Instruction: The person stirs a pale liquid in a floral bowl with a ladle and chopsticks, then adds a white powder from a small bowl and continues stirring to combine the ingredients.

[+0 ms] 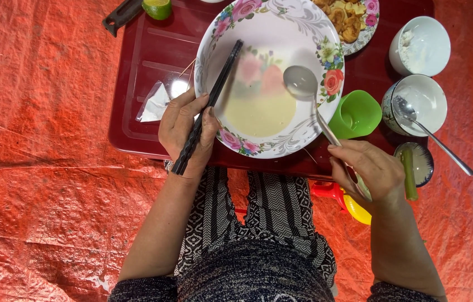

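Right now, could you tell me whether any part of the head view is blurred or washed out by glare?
Head view: the flower pattern inside the floral bowl looks smeared around the chopsticks in the left hand; a bright glint sits on the clear packet; the right hand and spoon are sharp.

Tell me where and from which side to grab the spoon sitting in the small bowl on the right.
Grip the spare spoon by the far end of its handle, coming from the lower right. Its head rests inside the small bowl, while the handle slants out over the rim and juts free past the table edge, with nothing around it there.
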